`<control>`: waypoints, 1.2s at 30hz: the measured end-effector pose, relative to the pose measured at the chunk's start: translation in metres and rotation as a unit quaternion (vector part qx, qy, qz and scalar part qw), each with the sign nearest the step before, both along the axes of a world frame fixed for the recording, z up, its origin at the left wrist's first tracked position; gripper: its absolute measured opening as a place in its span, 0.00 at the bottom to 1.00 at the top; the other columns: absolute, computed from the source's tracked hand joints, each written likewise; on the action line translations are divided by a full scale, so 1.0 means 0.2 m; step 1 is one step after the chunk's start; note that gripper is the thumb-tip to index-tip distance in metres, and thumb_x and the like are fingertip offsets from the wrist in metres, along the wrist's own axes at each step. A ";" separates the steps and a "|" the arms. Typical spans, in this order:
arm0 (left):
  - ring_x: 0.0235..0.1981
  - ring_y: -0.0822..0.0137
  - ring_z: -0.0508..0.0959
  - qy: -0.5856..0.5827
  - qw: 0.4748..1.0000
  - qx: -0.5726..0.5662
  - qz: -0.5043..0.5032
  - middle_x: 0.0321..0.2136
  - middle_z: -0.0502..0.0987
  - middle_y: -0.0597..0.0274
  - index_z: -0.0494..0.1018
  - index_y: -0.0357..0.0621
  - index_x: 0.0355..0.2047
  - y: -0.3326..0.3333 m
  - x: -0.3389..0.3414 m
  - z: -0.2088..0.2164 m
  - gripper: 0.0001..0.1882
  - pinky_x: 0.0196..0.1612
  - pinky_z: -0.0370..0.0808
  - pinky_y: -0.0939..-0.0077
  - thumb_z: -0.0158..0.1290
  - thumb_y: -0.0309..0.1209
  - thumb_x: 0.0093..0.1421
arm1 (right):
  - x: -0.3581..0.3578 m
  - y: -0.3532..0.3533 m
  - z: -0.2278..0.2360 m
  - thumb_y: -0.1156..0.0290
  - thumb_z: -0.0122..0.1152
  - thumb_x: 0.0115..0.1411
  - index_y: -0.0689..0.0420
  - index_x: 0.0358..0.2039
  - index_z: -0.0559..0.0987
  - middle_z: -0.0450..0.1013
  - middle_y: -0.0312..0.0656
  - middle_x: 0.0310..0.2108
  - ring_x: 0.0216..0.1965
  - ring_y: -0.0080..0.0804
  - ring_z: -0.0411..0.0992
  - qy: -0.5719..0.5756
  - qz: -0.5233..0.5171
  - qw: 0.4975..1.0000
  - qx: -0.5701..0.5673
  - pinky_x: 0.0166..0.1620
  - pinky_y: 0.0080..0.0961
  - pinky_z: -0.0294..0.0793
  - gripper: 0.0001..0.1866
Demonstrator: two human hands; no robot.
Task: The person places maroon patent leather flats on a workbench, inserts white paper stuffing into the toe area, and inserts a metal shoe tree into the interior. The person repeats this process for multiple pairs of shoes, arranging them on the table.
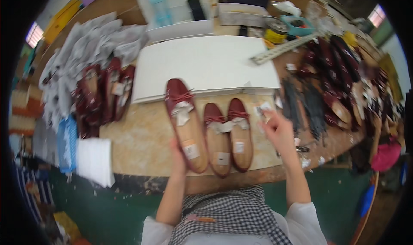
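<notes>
My left hand (177,157) grips the heel side of a dark red patent flat shoe (175,92), tilted and raised above the table, toe pointing away. It has a bow, a tan insole with a white label, and crumpled paper in the toe. Beside it, a pair of matching red shoes (218,146) rests side by side on the table, toes away, also with paper and labels. My right hand (277,129) is over the table right of the pair, its fingers pinched. A small whitish piece (260,108) shows at the fingertips; whether they hold it is unclear.
A white board or stack of sheets (202,64) covers the table's middle. More red shoes lie at left (114,90) and right (335,64), near grey tissue paper (94,47). A perforated strip (284,49), a tin (276,31) and a bottle (160,8) stand behind. Another person (385,154) is at far right.
</notes>
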State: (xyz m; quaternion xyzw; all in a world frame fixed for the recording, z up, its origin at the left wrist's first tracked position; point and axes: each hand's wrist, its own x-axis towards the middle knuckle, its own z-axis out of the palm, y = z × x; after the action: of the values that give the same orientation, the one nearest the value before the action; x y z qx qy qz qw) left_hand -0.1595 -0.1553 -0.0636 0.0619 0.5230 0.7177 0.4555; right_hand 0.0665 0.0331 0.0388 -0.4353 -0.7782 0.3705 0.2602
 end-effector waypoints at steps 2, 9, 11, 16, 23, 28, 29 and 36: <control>0.42 0.59 0.79 0.083 0.995 -0.001 0.056 0.44 0.77 0.52 0.65 0.36 0.55 0.02 -0.01 -0.09 0.47 0.46 0.76 0.65 0.24 0.68 0.61 | -0.18 -0.27 0.09 0.69 0.63 0.57 0.58 0.47 0.79 0.69 0.37 0.15 0.17 0.16 0.61 0.071 0.125 0.982 -0.121 0.23 0.21 0.64 0.17; 0.55 0.65 0.68 0.191 0.978 0.086 -0.005 0.56 0.66 0.53 0.53 0.35 0.63 0.00 0.00 0.15 0.44 0.57 0.65 0.69 0.38 0.63 0.62 | -0.45 -0.36 0.17 0.70 0.54 0.63 0.62 0.49 0.77 0.60 0.32 0.15 0.17 0.16 0.55 0.052 0.199 0.965 -0.160 0.20 0.20 0.53 0.16; 0.55 0.65 0.68 0.216 0.973 0.078 -0.018 0.55 0.67 0.53 0.53 0.34 0.63 -0.01 0.01 0.19 0.46 0.57 0.64 0.69 0.38 0.65 0.61 | -0.46 -0.36 0.16 0.72 0.53 0.64 0.62 0.50 0.76 0.57 0.26 0.14 0.17 0.13 0.52 0.062 0.199 0.967 -0.144 0.19 0.18 0.51 0.16; 0.58 0.63 0.65 0.220 0.973 0.068 -0.018 0.58 0.64 0.53 0.52 0.34 0.63 -0.04 0.08 0.15 0.49 0.60 0.61 0.68 0.37 0.67 0.59 | -0.54 -0.45 0.17 0.69 0.56 0.60 0.62 0.41 0.80 0.69 0.49 0.15 0.15 0.38 0.70 0.111 0.121 0.986 -0.006 0.22 0.30 0.66 0.12; 0.61 0.61 0.63 0.152 0.987 -0.045 0.028 0.59 0.64 0.53 0.58 0.38 0.62 -0.06 0.18 0.01 0.46 0.62 0.58 0.68 0.20 0.66 0.63 | -0.58 -0.55 -0.05 0.66 0.54 0.61 0.61 0.43 0.78 0.73 0.47 0.17 0.17 0.43 0.72 0.009 0.129 0.983 0.130 0.22 0.38 0.70 0.15; 0.51 0.60 0.70 0.310 0.943 -0.114 0.026 0.53 0.69 0.52 0.61 0.38 0.60 -0.26 -0.08 0.03 0.29 0.54 0.66 0.67 0.37 0.46 0.67 | -0.19 -0.23 0.04 0.66 0.55 0.63 0.57 0.51 0.76 0.77 0.38 0.27 0.24 0.28 0.71 0.110 0.120 0.981 -0.109 0.31 0.24 0.71 0.17; 0.60 0.56 0.63 0.477 0.862 -0.165 0.046 0.59 0.63 0.47 0.58 0.36 0.62 -0.24 -0.11 0.26 0.27 0.62 0.59 0.64 0.44 0.36 0.65 | -0.08 -0.12 0.06 0.67 0.57 0.61 0.56 0.51 0.76 0.74 0.37 0.22 0.19 0.26 0.65 0.108 0.035 0.986 -0.119 0.29 0.23 0.68 0.17; 0.56 0.57 0.66 0.632 0.768 -0.080 -0.063 0.53 0.68 0.52 0.72 0.40 0.49 0.05 0.08 0.66 0.17 0.60 0.60 0.66 0.50 0.29 0.59 | -0.11 -0.31 0.81 0.72 0.62 0.58 0.65 0.34 0.80 0.64 0.36 0.15 0.13 0.23 0.60 0.531 0.521 0.649 -0.157 0.16 0.21 0.56 0.08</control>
State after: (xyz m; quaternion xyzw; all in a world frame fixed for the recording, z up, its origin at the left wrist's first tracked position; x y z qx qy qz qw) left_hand -0.1441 -0.1453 0.0681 0.4978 0.7430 0.4419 0.0695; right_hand 0.0442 -0.0288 0.2003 0.2789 -0.5360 0.7294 0.3208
